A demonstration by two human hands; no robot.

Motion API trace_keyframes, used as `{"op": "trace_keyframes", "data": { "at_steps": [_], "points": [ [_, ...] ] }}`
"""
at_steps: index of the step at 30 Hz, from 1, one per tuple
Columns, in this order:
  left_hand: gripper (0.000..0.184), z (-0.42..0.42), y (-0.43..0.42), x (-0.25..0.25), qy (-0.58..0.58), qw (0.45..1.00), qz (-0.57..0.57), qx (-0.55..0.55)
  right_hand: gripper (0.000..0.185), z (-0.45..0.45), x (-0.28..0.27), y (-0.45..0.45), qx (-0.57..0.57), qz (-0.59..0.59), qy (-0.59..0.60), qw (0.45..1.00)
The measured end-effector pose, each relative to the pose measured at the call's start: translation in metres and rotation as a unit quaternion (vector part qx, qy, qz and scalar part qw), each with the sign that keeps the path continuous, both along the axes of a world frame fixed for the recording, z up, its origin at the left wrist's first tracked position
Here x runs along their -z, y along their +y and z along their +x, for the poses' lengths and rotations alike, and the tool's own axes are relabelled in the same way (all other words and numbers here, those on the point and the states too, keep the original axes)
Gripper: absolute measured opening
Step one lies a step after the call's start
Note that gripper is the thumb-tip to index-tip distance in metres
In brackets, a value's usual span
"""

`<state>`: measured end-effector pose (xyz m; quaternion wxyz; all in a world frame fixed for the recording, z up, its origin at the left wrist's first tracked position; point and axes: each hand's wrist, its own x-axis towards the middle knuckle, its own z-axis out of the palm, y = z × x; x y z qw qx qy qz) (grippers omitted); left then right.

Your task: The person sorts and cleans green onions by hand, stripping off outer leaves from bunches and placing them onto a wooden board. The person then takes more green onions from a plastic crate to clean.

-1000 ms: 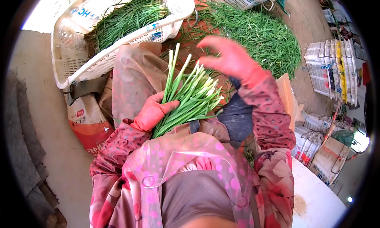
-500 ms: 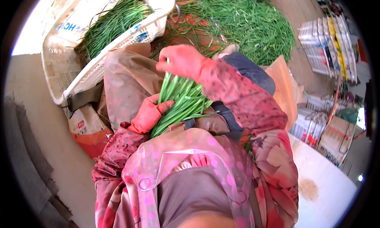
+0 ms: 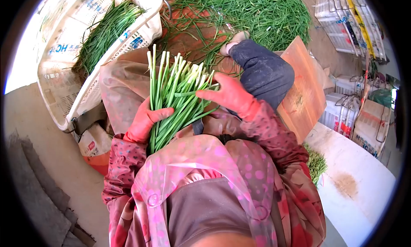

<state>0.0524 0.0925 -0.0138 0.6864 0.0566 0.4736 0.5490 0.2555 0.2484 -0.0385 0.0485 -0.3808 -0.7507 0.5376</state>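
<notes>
A bunch of green stalks with white ends [image 3: 177, 90] lies over my lap, white ends pointing away from me. My left hand [image 3: 147, 118], in a red glove, is wrapped round the left side of the bunch, thumb across the stalks. At the bunch's right edge is my right hand [image 3: 229, 92], also gloved in red, with thumb and fingers apart around the outer stalks near the white ends. Whether it grips any of them is hard to tell.
A white basket [image 3: 92, 90] holding green stalks [image 3: 107, 32] stands at the upper left. A large pile of stalks [image 3: 265, 15] lies on the floor ahead. On the right are a wooden board [image 3: 302, 90], a white surface [image 3: 359, 178] and stacked white crates [image 3: 342, 28].
My right hand has come down from above the white ends to the bunch's right side. The view has shifted, showing more of the board and of my bent leg.
</notes>
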Motion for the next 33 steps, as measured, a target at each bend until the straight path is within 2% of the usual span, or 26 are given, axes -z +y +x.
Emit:
{"op": "trace_keyframes", "data": {
  "at_steps": [1,2,3,4,6,10,12,14,15,16,17,18,19,20,22,23,24,25,26,27,28,30,32,33],
  "points": [
    [0.048,-0.004,-0.003,0.005,0.018,0.999,-0.035,0.034,0.046,-0.007,0.003,-0.008,0.006,-0.001,0.005,1.000],
    [0.050,-0.008,-0.003,0.007,0.039,0.995,-0.069,0.065,0.040,-0.016,0.009,-0.015,0.062,-0.109,0.086,0.988],
    [0.050,-0.007,-0.002,0.000,0.017,0.997,-0.057,0.046,0.035,-0.021,0.014,-0.019,0.112,-0.215,0.165,0.956],
    [0.050,-0.008,-0.006,-0.002,0.024,0.997,-0.060,0.046,0.035,-0.020,0.019,-0.021,0.111,-0.218,0.171,0.954],
    [0.049,-0.012,-0.014,0.000,-0.009,0.998,-0.054,-0.034,0.029,-0.016,0.027,-0.021,0.121,-0.322,0.176,0.922],
    [0.047,-0.009,-0.032,0.018,-0.031,0.994,-0.076,-0.078,0.020,-0.007,0.037,-0.013,0.127,-0.335,0.217,0.908],
    [0.046,-0.007,-0.035,0.018,-0.030,0.994,-0.073,-0.070,0.022,-0.009,0.036,-0.003,0.137,-0.299,0.241,0.913],
    [0.047,-0.005,-0.036,0.018,0.005,0.993,-0.082,-0.088,0.026,-0.012,0.015,0.017,0.248,-0.236,0.228,0.911],
    [0.047,-0.004,-0.036,0.017,0.014,0.992,-0.088,-0.091,0.029,-0.012,0.008,0.027,0.211,-0.151,0.209,0.943],
    [0.047,-0.004,-0.035,0.016,0.016,0.992,-0.088,-0.091,0.029,-0.016,0.002,0.026,0.210,-0.152,0.211,0.942],
    [0.047,-0.003,-0.035,0.016,0.014,0.992,-0.080,-0.094,0.029,-0.022,-0.002,0.023,0.121,0.034,0.210,0.969],
    [0.047,-0.003,-0.034,0.016,0.012,0.993,-0.072,-0.095,0.029,-0.029,-0.005,0.018,0.028,0.221,0.200,0.954],
    [0.046,-0.004,-0.035,0.019,0.001,0.993,-0.076,-0.089,0.026,-0.039,-0.006,0.007,-0.011,0.276,0.192,0.942],
    [0.046,-0.003,-0.035,0.020,0.001,0.993,-0.076,-0.087,0.022,-0.048,-0.001,-0.004,-0.011,0.294,0.197,0.935],
    [0.046,-0.002,-0.034,0.021,-0.001,0.993,-0.072,-0.091,0.016,-0.056,0.016,-0.008,0.034,0.189,0.231,0.954],
    [0.045,-0.006,-0.038,0.027,-0.005,0.994,-0.066,-0.089,0.015,-0.054,0.022,0.001,0.091,0.028,0.227,0.969],
    [0.045,-0.006,-0.040,0.026,-0.002,0.993,-0.067,-0.092,0.014,-0.049,0.023,0.015,0.147,-0.135,0.216,0.956],
    [0.045,-0.005,-0.041,0.024,-0.006,0.993,-0.062,-0.096,0.015,-0.038,0.023,0.036,0.153,-0.046,0.217,0.963],
    [0.045,-0.005,-0.041,0.024,-0.012,0.993,-0.056,-0.100,0.017,-0.030,0.025,0.057,0.238,-0.120,0.206,0.942],
    [0.045,-0.005,-0.041,0.024,-0.012,0.993,-0.056,-0.100,0.017,-0.021,0.023,0.080,0.268,-0.049,0.126,0.954],
    [0.045,-0.006,-0.040,0.025,-0.010,0.993,-0.057,-0.100,0.021,-0.022,0.017,0.091,0.277,-0.110,0.218,0.929],
    [0.045,-0.006,-0.040,0.026,-0.009,0.993,-0.062,-0.100,0.028,-0.020,-0.016,0.079,0.131,-0.007,0.208,0.969],
    [0.043,-0.005,-0.038,0.024,0.002,0.993,-0.073,-0.096,0.029,-0.038,-0.011,0.044,-0.007,0.201,0.202,0.959],
    [0.043,-0.002,-0.033,0.017,0.024,0.993,-0.078,-0.089,0.028,-0.049,-0.006,0.022,-0.015,0.254,0.188,0.949]
  ]
}}
